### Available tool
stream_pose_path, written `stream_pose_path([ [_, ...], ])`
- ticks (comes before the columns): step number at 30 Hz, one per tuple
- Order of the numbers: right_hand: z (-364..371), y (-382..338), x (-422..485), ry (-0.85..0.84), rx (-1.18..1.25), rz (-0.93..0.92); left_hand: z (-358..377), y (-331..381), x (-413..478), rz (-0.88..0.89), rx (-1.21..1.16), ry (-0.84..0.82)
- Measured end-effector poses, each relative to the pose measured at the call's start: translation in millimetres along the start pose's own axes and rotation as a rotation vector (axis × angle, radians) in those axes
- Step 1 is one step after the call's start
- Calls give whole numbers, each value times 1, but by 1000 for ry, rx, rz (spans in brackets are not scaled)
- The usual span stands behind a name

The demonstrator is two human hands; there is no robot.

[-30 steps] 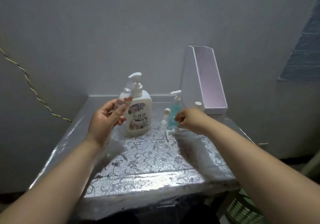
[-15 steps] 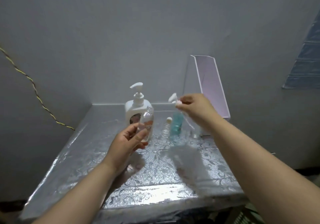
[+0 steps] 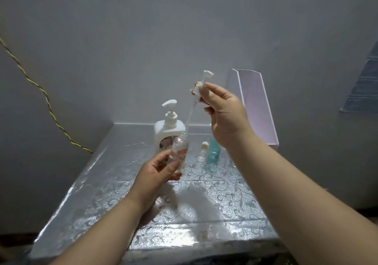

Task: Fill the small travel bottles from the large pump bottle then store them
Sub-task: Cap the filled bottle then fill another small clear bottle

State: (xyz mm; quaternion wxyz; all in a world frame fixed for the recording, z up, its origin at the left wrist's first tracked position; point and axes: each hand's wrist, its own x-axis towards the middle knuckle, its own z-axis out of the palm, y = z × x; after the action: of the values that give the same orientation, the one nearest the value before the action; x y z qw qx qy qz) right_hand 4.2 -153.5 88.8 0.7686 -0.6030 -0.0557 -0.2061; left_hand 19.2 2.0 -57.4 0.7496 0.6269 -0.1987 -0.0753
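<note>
My left hand [image 3: 158, 170] grips a small clear travel bottle [image 3: 179, 152] with an orange label, held upright just in front of the large white pump bottle [image 3: 168, 131]. My right hand [image 3: 223, 111] pinches a small white pump cap [image 3: 201, 84] held high, its thin dip tube [image 3: 189, 119] slanting down to the clear bottle's open neck. A teal bottle [image 3: 213, 152] and a tiny clear ribbed bottle [image 3: 201, 156] stand on the table behind, partly hidden by my right wrist.
The table [image 3: 204, 203] has a shiny silver floral cover and sits in a wall corner. A tall pink open box [image 3: 257, 107] leans at the back right. A yellow twisted cord [image 3: 41, 92] runs down the left wall.
My right hand picked up the pump cap from the table and raised it, the tube's tip now at the clear bottle. My left hand brought the bottle lower and toward the centre.
</note>
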Motion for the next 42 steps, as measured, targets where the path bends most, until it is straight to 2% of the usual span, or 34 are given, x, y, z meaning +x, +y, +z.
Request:
stream_pose_path([
  [6, 3, 12, -9, -49, -58, 16, 2, 0, -1, 15, 6, 10],
  [11, -8, 29, -18, -171, -254, 208, 3, 3, -1, 37, -9, 25],
  [14, -11, 34, -21, -209, -276, 247, 2, 2, -1, 47, 7, 27],
  [26, -6, 43, -20, -184, -215, 176, 2, 2, 0, 129, 9, 80],
  [31, 3, 48, -22, -91, -294, 125, 2, 1, -1, 143, 46, 69],
  [36, -1, 43, -22, -224, -117, 156, 2, 3, -2, 107, 26, 62],
  [40, 1, 48, -22, -117, -177, 112, 2, 0, -2, 86, 13, 45],
  [42, 2, 51, -23, -133, -154, 135, 3, 1, -3, 84, 6, 40],
])
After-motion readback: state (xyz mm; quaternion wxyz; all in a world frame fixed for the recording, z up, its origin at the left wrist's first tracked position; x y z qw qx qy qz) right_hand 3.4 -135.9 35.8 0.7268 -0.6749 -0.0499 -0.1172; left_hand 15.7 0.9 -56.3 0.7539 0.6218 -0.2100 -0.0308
